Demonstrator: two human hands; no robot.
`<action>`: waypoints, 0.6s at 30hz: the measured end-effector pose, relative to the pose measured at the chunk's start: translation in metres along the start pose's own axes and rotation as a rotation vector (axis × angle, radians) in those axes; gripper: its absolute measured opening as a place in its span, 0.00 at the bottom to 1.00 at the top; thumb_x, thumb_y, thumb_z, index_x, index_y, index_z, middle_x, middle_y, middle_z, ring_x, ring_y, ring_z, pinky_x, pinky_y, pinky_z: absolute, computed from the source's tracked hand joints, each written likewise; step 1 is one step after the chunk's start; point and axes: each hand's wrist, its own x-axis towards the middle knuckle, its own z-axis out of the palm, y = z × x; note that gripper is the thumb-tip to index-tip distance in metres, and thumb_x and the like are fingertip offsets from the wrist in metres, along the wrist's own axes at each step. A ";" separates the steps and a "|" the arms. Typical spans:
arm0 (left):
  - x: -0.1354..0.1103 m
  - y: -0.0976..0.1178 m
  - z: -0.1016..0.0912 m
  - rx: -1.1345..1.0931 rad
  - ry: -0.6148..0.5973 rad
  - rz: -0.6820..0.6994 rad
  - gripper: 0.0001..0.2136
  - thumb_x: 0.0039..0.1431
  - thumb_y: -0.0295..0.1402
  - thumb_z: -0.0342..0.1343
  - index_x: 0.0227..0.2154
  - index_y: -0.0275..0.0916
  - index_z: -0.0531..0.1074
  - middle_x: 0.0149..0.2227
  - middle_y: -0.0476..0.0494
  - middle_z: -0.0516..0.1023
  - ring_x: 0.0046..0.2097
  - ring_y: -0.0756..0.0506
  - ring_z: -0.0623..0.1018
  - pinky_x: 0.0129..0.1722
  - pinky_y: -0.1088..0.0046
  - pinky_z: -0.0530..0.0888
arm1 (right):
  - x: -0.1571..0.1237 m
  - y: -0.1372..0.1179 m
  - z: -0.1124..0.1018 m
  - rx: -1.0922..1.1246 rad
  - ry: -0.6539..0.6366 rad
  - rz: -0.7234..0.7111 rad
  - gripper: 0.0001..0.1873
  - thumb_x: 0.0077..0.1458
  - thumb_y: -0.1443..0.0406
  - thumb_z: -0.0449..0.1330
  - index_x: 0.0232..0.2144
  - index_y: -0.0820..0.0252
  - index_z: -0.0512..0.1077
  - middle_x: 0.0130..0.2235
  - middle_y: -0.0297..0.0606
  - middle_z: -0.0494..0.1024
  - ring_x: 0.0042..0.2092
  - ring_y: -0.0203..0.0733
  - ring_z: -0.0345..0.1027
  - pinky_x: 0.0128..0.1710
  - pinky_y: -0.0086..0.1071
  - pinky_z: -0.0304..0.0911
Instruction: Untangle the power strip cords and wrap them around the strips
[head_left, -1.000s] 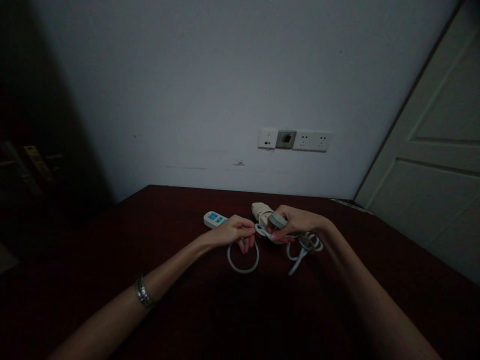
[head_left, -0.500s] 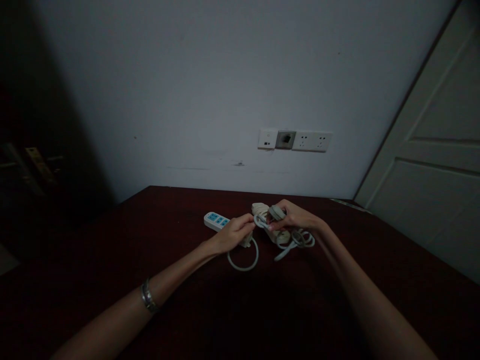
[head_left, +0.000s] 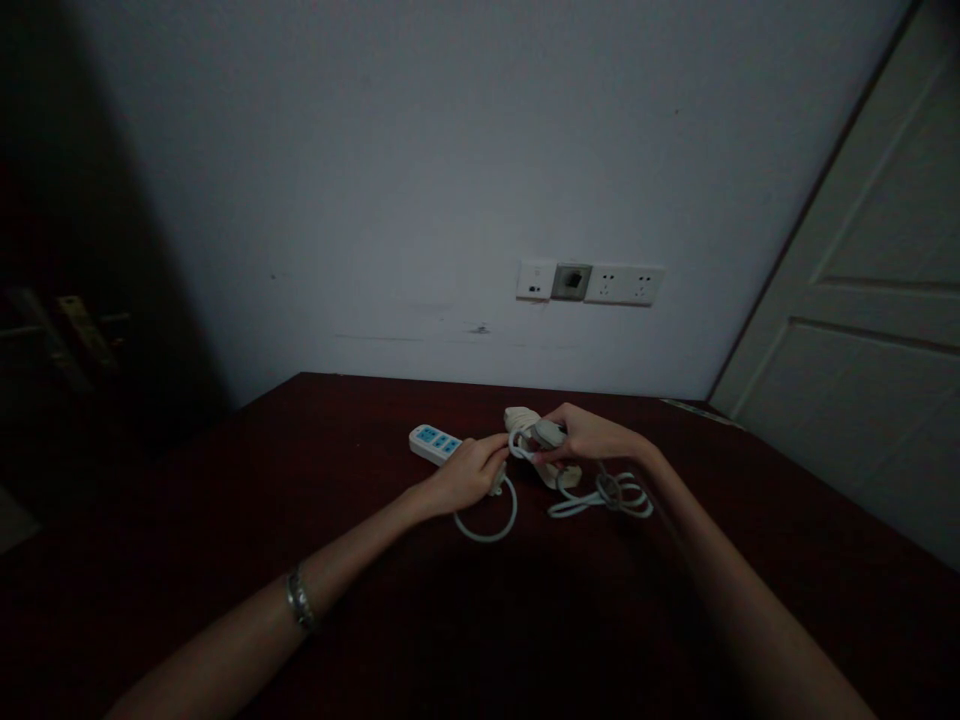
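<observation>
My left hand [head_left: 469,472] is closed at the near end of a white power strip [head_left: 427,447] with blue socket faces. Its thumb and fingertips pinch a looped white cable [head_left: 517,444]. Around a grey plug [head_left: 548,433] the fingers of my right hand [head_left: 589,434] are closed, with their tips by the same loop. Beneath that hand lies a cream-coloured object [head_left: 519,415], partly hidden, its kind unclear. One cable curve [head_left: 487,541] bends below my left hand. A coiled stretch of cable [head_left: 615,495] rests beside my right wrist.
Everything lies on a dark red-brown tabletop [head_left: 360,500] against a pale wall [head_left: 420,200]. Wall sockets [head_left: 624,285] sit above the table's back edge. A white panelled door [head_left: 877,370] stands to the right. The left side is very dark.
My right hand has tipped the plug lower and slightly left. The coiled cable beside the right wrist has spread further right. My left hand stays nearly in place.
</observation>
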 end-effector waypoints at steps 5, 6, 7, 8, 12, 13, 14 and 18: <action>0.001 -0.005 -0.003 -0.109 -0.140 -0.054 0.14 0.61 0.36 0.40 0.32 0.34 0.69 0.22 0.51 0.64 0.25 0.53 0.63 0.27 0.78 0.61 | -0.008 -0.006 -0.006 0.026 -0.058 -0.017 0.15 0.42 0.57 0.63 0.21 0.65 0.70 0.20 0.33 0.69 0.21 0.31 0.59 0.21 0.25 0.56; 0.002 -0.006 -0.004 -0.137 -0.167 -0.069 0.15 0.61 0.37 0.40 0.30 0.34 0.68 0.21 0.52 0.62 0.24 0.53 0.63 0.26 0.78 0.60 | -0.010 -0.006 -0.007 0.033 -0.059 -0.015 0.15 0.41 0.57 0.63 0.22 0.65 0.70 0.20 0.33 0.70 0.21 0.31 0.60 0.21 0.25 0.56; 0.002 -0.006 -0.004 -0.164 -0.186 -0.077 0.15 0.61 0.38 0.40 0.29 0.34 0.67 0.21 0.52 0.61 0.24 0.53 0.62 0.25 0.78 0.60 | -0.011 -0.005 -0.009 0.041 -0.057 -0.012 0.14 0.41 0.58 0.63 0.23 0.66 0.70 0.20 0.33 0.70 0.22 0.31 0.60 0.22 0.25 0.56; 0.003 -0.005 -0.004 -0.191 -0.200 -0.076 0.14 0.61 0.38 0.41 0.29 0.34 0.67 0.21 0.52 0.61 0.24 0.54 0.62 0.25 0.79 0.60 | -0.012 -0.004 -0.011 0.052 -0.052 -0.009 0.14 0.41 0.58 0.64 0.24 0.66 0.71 0.20 0.32 0.70 0.22 0.31 0.61 0.21 0.25 0.56; 0.005 -0.003 -0.005 -0.284 -0.277 -0.066 0.13 0.59 0.39 0.43 0.27 0.35 0.65 0.21 0.52 0.61 0.24 0.54 0.60 0.23 0.79 0.58 | -0.015 0.003 -0.013 0.111 -0.060 0.012 0.15 0.41 0.58 0.64 0.25 0.66 0.70 0.19 0.31 0.68 0.20 0.29 0.58 0.19 0.24 0.54; 0.005 -0.003 -0.006 -0.303 -0.302 -0.072 0.13 0.59 0.39 0.44 0.27 0.35 0.65 0.21 0.52 0.60 0.23 0.54 0.60 0.23 0.79 0.57 | -0.015 0.004 -0.013 0.127 -0.075 0.017 0.15 0.41 0.59 0.64 0.24 0.66 0.70 0.18 0.30 0.67 0.20 0.29 0.58 0.19 0.24 0.53; 0.005 -0.002 -0.007 -0.321 -0.326 -0.077 0.13 0.59 0.39 0.44 0.26 0.35 0.64 0.21 0.52 0.60 0.23 0.54 0.59 0.22 0.79 0.57 | -0.015 0.005 -0.013 0.140 -0.094 0.020 0.14 0.41 0.59 0.64 0.24 0.67 0.70 0.18 0.30 0.67 0.19 0.28 0.57 0.19 0.24 0.53; 0.002 -0.003 -0.010 -0.362 -0.392 -0.084 0.13 0.58 0.39 0.45 0.24 0.36 0.62 0.21 0.53 0.59 0.22 0.55 0.58 0.21 0.79 0.55 | -0.012 0.006 -0.011 0.174 -0.162 0.009 0.13 0.41 0.61 0.64 0.23 0.67 0.69 0.17 0.30 0.67 0.18 0.27 0.55 0.18 0.24 0.52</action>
